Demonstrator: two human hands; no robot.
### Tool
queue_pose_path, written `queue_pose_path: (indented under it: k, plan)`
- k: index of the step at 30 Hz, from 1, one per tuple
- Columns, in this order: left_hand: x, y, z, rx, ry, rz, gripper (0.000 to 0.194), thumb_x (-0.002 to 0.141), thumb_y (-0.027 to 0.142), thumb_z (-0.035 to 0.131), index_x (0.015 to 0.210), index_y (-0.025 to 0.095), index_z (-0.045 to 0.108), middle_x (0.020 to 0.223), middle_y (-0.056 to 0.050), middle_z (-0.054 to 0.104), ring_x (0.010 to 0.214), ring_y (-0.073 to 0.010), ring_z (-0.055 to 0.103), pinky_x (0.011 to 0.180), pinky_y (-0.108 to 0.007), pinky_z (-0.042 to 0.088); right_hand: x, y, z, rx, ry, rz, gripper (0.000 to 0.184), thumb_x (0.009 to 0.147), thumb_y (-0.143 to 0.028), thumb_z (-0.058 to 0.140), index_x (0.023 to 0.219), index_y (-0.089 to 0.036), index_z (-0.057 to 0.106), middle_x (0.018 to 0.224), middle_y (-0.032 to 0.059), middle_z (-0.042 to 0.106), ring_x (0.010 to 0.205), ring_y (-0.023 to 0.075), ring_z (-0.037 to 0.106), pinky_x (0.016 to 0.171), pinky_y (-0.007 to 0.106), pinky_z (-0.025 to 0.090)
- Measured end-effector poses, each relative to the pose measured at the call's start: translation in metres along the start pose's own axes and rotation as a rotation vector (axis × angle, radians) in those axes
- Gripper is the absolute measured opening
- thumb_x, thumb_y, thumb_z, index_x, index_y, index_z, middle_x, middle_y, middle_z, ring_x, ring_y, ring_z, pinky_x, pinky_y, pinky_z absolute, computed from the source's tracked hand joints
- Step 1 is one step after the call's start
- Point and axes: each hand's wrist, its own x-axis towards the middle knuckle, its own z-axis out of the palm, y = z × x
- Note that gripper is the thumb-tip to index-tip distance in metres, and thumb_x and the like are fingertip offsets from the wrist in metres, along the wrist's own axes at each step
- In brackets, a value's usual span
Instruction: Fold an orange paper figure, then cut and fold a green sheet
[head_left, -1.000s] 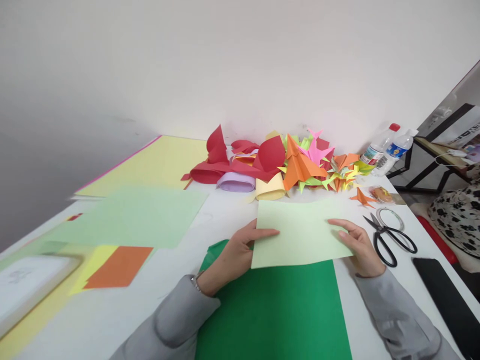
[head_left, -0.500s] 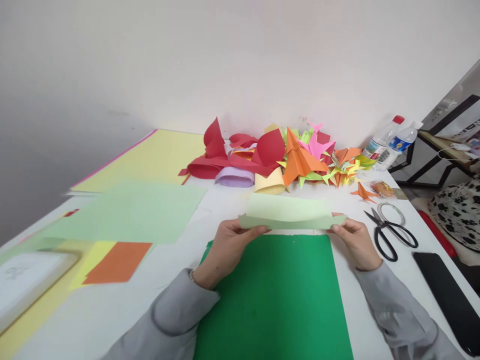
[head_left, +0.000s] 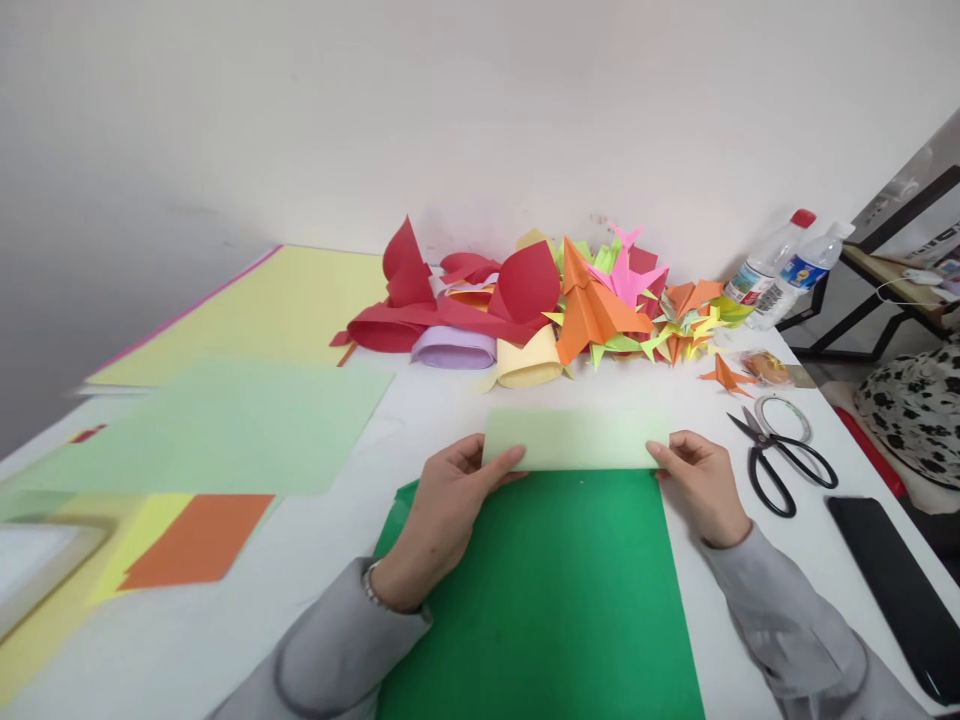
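A pale green sheet of paper (head_left: pixel 576 440), seen as a long narrow strip, is held level over the far edge of a dark green sheet (head_left: pixel 540 590). My left hand (head_left: pixel 450 510) pinches its left end, thumb on the near face and fingers behind. At the right end, my right hand (head_left: pixel 701 485) grips it the same way, with thumb in front. The fingers behind the paper are partly hidden. Black-handled scissors (head_left: pixel 780 455) lie half spread to the right of my right hand, beside a roll of clear tape (head_left: pixel 784 415).
Folded paper shapes crowd the wall, among them an orange paper plane (head_left: pixel 592 310) and red cut pieces (head_left: pixel 405 325). Two plastic bottles (head_left: pixel 802 275) stand at back right. A black phone (head_left: pixel 892 595) lies at right. Large light green paper (head_left: pixel 225 430) and orange paper (head_left: pixel 199 540) lie left.
The pale green paper showed a raised flap and a darker lower fold; now it appears as one flat strip. Both hands stay at its ends, and the view has shifted slightly.
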Motion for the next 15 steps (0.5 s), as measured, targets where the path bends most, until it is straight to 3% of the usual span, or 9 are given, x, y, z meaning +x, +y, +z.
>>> queue_pose_path:
  k: [4, 8, 10, 12, 15]
  plan:
    - [0.0001, 0.0025, -0.0018, -0.06, -0.016, 0.011, 0.046, 0.061, 0.036, 0.083, 0.099, 0.015, 0.067, 0.098, -0.008, 0.073, 0.091, -0.0243, 0.067, 0.082, -0.037, 0.055, 0.001, 0.0004, -0.0003, 0.223, -0.027, -0.015, 0.03, 0.062, -0.037, 0.084, 0.079, -0.022, 0.065, 0.073, 0.0, 0.069, 0.063, 0.0146, 0.06, 0.06, 0.027, 0.048]
    - [0.0005, 0.0051, -0.0026, -0.101, 0.027, 0.045, 0.084, 0.057, 0.027, 0.085, 0.131, 0.022, 0.045, 0.088, -0.003, 0.074, 0.085, -0.023, 0.069, 0.079, -0.037, 0.055, 0.0009, -0.002, -0.0011, 0.333, -0.062, -0.032, 0.042, 0.062, -0.028, 0.085, 0.097, -0.028, 0.064, 0.076, -0.0027, 0.07, 0.069, 0.0142, 0.061, 0.065, 0.027, 0.049]
    - [-0.0001, 0.0057, -0.0021, -0.091, 0.021, 0.037, 0.092, 0.058, 0.028, 0.085, 0.138, 0.023, 0.039, 0.09, -0.003, 0.074, 0.09, -0.0245, 0.069, 0.081, -0.039, 0.055, 0.0, -0.0031, -0.0016, 0.279, -0.085, -0.047, 0.031, 0.065, -0.031, 0.083, 0.093, -0.025, 0.069, 0.076, -0.0008, 0.07, 0.07, 0.0147, 0.06, 0.069, 0.028, 0.049]
    - [-0.0008, 0.0054, -0.0013, -0.06, 0.006, 0.028, 0.079, 0.058, 0.03, 0.084, 0.129, 0.019, 0.051, 0.095, -0.006, 0.074, 0.096, -0.0264, 0.068, 0.084, -0.039, 0.054, -0.0014, -0.0035, -0.0019, 0.213, -0.102, -0.05, 0.02, 0.069, -0.036, 0.08, 0.082, -0.023, 0.072, 0.076, 0.0013, 0.07, 0.071, 0.0162, 0.059, 0.069, 0.029, 0.048]
    - [-0.0014, 0.0036, -0.0004, -0.023, -0.01, -0.005, 0.049, 0.061, 0.038, 0.082, 0.101, 0.015, 0.068, 0.1, -0.009, 0.074, 0.097, -0.0282, 0.067, 0.084, -0.04, 0.055, -0.0033, -0.0032, -0.0017, 0.154, -0.109, -0.039, 0.02, 0.07, -0.041, 0.077, 0.075, -0.022, 0.072, 0.071, 0.0015, 0.068, 0.067, 0.0174, 0.057, 0.065, 0.03, 0.046]
